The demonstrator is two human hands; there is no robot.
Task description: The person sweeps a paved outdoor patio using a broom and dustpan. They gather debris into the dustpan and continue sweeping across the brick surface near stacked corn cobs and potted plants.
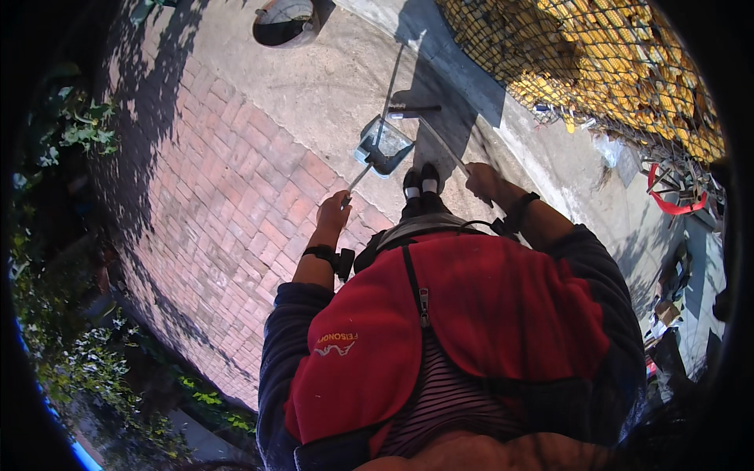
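My left hand (333, 213) grips the long handle (360, 178) of a pale blue dustpan (393, 139). The dustpan rests on the concrete in front of my feet, its inside partly in shadow. In my right hand (485, 183) is the stick (443, 145) of a broom, slanting down and away from me. The broom's dark, narrow head (417, 110) lies just beyond the dustpan's right far corner. What the dustpan holds cannot be made out.
Red brick paving (235, 171) covers the left, bordered by leafy plants (88, 129). Ahead stands a round bucket (285, 26). Corn cobs behind netting (607, 53) are heaped at the far right, near a red-rimmed object (677, 203). My dark shoes (430, 173) stand on the concrete.
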